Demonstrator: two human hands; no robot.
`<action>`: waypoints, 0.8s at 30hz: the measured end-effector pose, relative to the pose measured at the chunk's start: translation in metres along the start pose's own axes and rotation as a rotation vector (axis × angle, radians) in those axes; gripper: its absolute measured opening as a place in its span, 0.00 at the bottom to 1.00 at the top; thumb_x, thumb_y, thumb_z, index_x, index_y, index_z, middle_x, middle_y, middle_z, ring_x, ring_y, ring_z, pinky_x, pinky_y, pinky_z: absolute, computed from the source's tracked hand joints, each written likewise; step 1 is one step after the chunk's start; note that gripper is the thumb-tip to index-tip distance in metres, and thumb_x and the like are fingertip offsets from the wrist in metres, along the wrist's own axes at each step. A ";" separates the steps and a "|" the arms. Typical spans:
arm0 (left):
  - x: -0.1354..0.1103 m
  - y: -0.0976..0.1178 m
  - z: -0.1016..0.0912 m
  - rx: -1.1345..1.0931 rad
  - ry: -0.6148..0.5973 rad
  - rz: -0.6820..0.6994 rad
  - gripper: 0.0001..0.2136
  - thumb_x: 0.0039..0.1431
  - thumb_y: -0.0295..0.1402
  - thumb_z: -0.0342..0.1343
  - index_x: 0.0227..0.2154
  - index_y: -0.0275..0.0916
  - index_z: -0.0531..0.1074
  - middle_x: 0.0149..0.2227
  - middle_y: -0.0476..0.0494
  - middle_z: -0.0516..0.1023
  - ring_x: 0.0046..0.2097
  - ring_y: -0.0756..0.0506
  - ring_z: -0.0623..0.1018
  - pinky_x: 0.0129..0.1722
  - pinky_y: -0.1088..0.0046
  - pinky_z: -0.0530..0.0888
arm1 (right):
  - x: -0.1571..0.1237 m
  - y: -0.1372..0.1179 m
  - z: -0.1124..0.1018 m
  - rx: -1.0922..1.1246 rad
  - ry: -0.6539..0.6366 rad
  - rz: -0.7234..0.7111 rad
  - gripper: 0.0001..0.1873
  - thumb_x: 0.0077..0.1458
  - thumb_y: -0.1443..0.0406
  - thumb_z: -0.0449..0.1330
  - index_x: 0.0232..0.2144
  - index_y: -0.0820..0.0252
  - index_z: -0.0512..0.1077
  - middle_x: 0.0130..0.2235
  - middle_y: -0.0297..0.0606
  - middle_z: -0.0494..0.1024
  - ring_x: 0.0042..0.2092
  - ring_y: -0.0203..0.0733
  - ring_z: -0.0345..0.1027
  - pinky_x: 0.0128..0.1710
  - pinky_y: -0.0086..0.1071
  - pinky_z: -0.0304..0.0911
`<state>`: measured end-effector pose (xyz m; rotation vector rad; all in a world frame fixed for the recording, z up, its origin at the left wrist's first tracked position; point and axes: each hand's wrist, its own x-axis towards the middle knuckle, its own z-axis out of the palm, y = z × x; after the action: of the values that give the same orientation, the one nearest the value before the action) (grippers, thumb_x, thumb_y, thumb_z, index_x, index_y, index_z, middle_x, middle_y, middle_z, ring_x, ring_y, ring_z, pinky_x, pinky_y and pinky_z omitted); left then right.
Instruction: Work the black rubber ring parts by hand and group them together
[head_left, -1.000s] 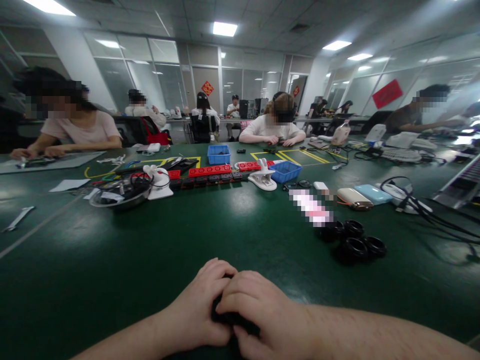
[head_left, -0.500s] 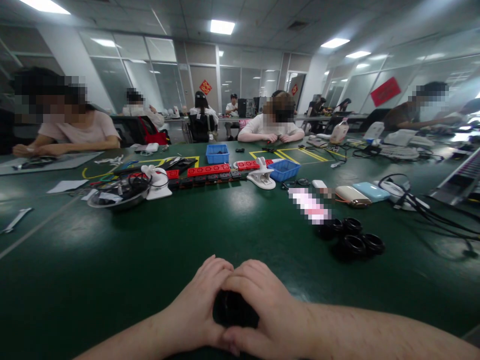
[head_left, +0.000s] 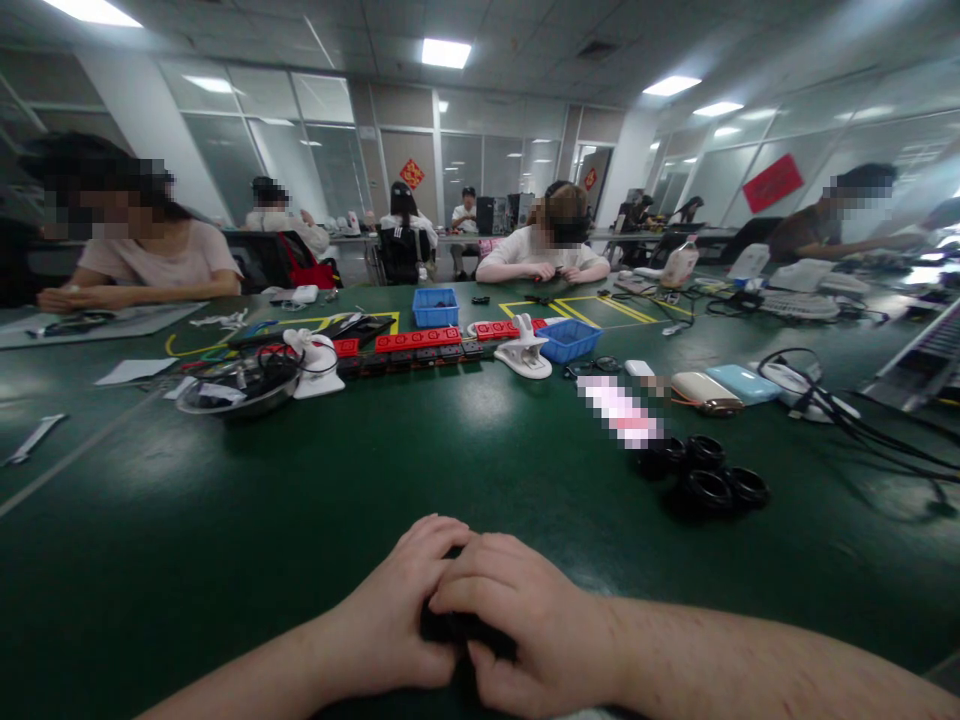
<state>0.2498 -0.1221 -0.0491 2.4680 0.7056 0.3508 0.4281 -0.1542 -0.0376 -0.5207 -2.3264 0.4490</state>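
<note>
Both of my hands are wrapped round a black round part low in the middle of the view, close to the green table's front. My left hand grips its left side, fingers curled over the far edge. On the other side my right hand is closed, its fingers across the top and its thumb underneath. Most of the part is covered by my fingers, so its exact kind does not show. Several black ring-shaped parts sit on the table to the right, apart from my hands.
Ahead lie a metal bowl, red blocks in a row, white clip-on bases and blue bins. Power banks and cables are on the right, a wrench far left. Co-workers sit across the table.
My right hand's fingers have shifted left over the top of the black part, and its thumb has drawn away from my left thumb. More of the part is covered now.
</note>
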 end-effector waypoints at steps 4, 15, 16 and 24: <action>0.000 -0.003 0.000 -0.012 -0.013 -0.051 0.31 0.39 0.33 0.64 0.50 0.41 0.63 0.53 0.40 0.64 0.55 0.34 0.62 0.57 0.51 0.54 | 0.002 -0.004 -0.004 0.031 0.023 0.006 0.21 0.42 0.69 0.47 0.42 0.64 0.64 0.40 0.44 0.72 0.44 0.42 0.64 0.46 0.37 0.60; 0.001 -0.003 0.007 0.038 0.120 -0.126 0.23 0.37 0.46 0.66 0.34 0.38 0.67 0.36 0.45 0.70 0.41 0.40 0.71 0.57 0.49 0.52 | -0.006 -0.002 0.002 -0.035 0.016 0.304 0.25 0.46 0.57 0.62 0.45 0.61 0.64 0.42 0.42 0.71 0.41 0.44 0.65 0.42 0.38 0.60; 0.002 -0.003 0.007 0.035 0.123 -0.130 0.21 0.37 0.44 0.66 0.33 0.39 0.68 0.36 0.46 0.70 0.41 0.41 0.71 0.57 0.50 0.52 | -0.006 -0.002 0.002 -0.032 0.015 0.303 0.23 0.46 0.59 0.61 0.45 0.61 0.64 0.42 0.42 0.71 0.41 0.44 0.65 0.42 0.38 0.60; 0.004 0.004 -0.003 -0.075 0.045 -0.074 0.17 0.35 0.23 0.60 0.33 0.41 0.70 0.41 0.47 0.69 0.46 0.41 0.68 0.52 0.62 0.63 | -0.003 -0.003 0.000 0.048 0.049 0.121 0.19 0.45 0.69 0.51 0.44 0.62 0.63 0.40 0.42 0.71 0.41 0.42 0.64 0.42 0.36 0.62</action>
<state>0.2534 -0.1214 -0.0442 2.3629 0.7857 0.3984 0.4292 -0.1582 -0.0376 -0.6446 -2.2397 0.5422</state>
